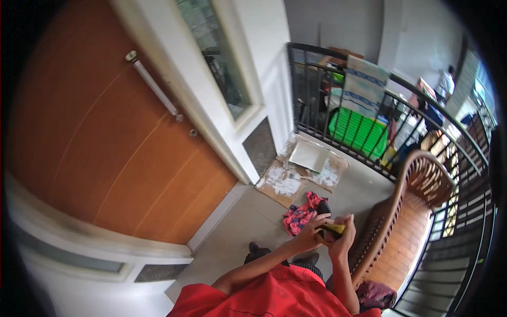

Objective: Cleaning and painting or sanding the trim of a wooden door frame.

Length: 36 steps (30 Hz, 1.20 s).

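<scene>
Close in front of my red shirt, both hands hold a yellow roll with a dark middle (334,228), which looks like a roll of tape. My left hand (308,234) curls its fingers around the roll's left side. On the right side, my right hand (344,241) grips the same roll, its fingers bent over the far edge. Just beyond the left fingers shows a dark object (324,207) that I cannot make out. A crumpled pink and dark patterned cloth (297,217) lies on the tiled floor past my hands.
A brown wooden door (105,127) with a long metal handle (155,87) stands at left. Ahead, a white tray (308,155) rests on paint-smeared cardboard (280,180). A black railing (364,156) runs behind, with a green crate (356,132) beyond it. At right stands a brown bench (388,211).
</scene>
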### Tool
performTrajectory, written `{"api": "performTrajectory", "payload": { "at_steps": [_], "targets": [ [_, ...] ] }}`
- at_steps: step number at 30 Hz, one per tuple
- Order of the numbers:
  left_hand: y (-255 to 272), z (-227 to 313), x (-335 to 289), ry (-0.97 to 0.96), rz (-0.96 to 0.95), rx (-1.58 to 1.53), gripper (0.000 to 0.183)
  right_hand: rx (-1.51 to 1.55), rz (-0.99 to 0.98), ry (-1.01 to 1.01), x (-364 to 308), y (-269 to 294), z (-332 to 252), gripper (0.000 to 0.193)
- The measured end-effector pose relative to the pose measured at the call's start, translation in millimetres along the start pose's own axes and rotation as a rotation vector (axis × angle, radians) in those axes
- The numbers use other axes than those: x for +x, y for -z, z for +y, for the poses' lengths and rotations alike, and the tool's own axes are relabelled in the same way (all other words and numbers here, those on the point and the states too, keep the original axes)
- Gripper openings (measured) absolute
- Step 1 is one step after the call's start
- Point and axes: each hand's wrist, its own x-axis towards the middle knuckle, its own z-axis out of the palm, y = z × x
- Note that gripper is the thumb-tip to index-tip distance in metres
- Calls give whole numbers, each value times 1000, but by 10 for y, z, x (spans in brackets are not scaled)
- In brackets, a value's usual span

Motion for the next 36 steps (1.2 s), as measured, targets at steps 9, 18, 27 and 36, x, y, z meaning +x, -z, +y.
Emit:
{"api": "performTrajectory", "payload": {
  "at_steps": [9, 18, 27, 36],
  "targets": [
    [1044, -290, -633, 350, 161, -505, 30, 814, -139, -458, 236, -1397, -472, 33],
    [2091, -953, -1605, 506, 393, -555, 26, 865, -217, -468, -108, -2443, -99, 24],
    [2806, -544, -1488, 322, 1119, -1011, 23, 233, -321, -441, -578, -3140, 629, 31],
    [3378, -943, -1595, 54, 1197, -484, 13, 148, -362, -347, -475, -3789, 837, 13]
  ]
}}
